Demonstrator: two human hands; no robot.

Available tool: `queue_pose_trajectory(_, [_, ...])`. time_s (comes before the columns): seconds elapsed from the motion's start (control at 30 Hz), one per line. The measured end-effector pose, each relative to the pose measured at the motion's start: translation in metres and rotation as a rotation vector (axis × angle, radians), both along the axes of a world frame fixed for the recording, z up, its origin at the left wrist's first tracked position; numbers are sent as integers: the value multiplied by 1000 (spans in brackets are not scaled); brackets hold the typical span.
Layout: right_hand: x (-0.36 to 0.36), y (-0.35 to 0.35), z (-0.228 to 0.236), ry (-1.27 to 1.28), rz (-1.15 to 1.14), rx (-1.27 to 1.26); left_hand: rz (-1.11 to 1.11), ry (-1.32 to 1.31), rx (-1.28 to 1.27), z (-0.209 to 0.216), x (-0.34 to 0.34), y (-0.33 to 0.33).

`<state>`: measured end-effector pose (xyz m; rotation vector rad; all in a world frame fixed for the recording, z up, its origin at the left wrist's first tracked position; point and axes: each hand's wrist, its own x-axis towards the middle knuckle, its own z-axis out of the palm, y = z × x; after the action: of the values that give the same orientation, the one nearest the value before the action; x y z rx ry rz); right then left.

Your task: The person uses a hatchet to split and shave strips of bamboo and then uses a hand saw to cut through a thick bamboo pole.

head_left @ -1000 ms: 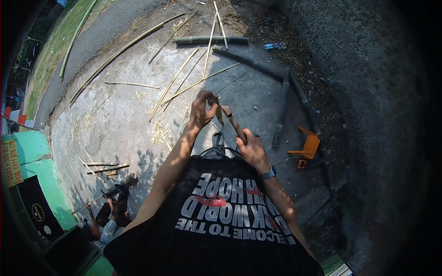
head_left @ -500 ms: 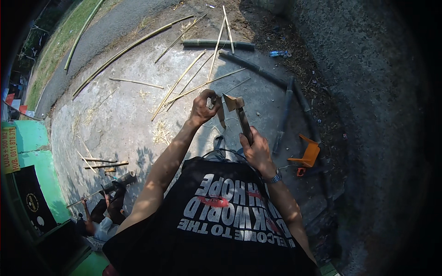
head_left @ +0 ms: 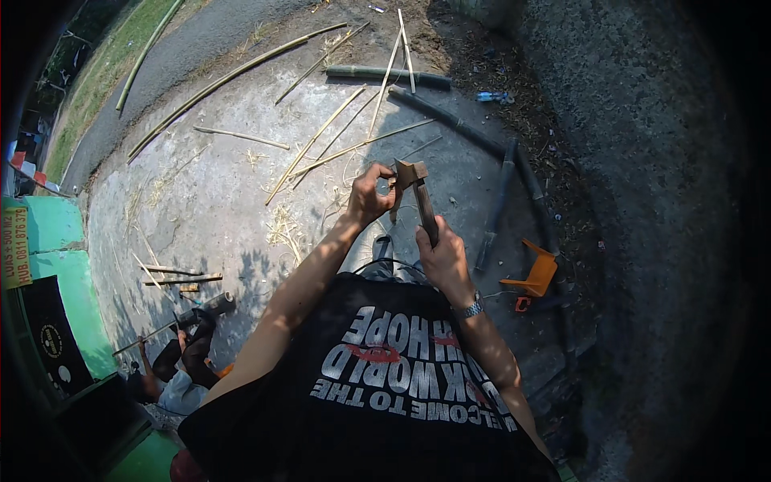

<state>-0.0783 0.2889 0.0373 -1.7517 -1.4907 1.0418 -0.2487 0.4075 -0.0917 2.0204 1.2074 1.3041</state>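
Note:
In front of my body, my right hand (head_left: 446, 259) is wrapped round the wooden handle of a small hatchet (head_left: 426, 207). Its head is up, with the blade side toward my left hand. My left hand (head_left: 370, 195) is closed, thumb and fingers pinching a short brown piece of wood or bamboo (head_left: 394, 210) that hangs downward. The hatchet blade is right beside the upper end of this piece; whether they touch I cannot tell. Part of the piece is hidden behind my fingers.
Bamboo strips (head_left: 317, 145) and dark bamboo poles (head_left: 447, 119) lie on the concrete ahead. An orange plastic stool (head_left: 540, 269) is at the right, near a rough wall (head_left: 634, 161). Lower left, another person (head_left: 181, 386) sits by a bamboo pole (head_left: 217, 305).
The hatchet head has come closer to the piece in my left hand. My left hand has shifted slightly right and down, nearer the blade.

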Motion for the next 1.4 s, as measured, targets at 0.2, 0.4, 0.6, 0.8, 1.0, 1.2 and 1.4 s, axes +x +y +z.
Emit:
queue_pose_trajectory(0.2, [2,-4,-1,-101,-26,-97,-52,38,119,10,-2,-14])
queue_pose_trajectory(0.4, [20,-5,7,-170,131,-37,-84,-54,33,17,2,-29])
queue_pose_trajectory(0.6, [35,5,-1,-175,148,-215,-102,31,70,15,1,-34])
queue_pose_trajectory(0.8, [31,8,-20,-202,158,-243,-114,39,49,17,-4,-31])
queue_pose_trajectory(1.0, [36,9,-29,-200,160,-241,-91,-117,64,117,-10,8])
queue_pose_trajectory(1.2, [25,-2,-18,-186,226,-268,-235,446,126,143,64,24])
queue_pose_trajectory(1.4, [51,-41,-134,-273,-5,11,-226,309,193,164,66,46])
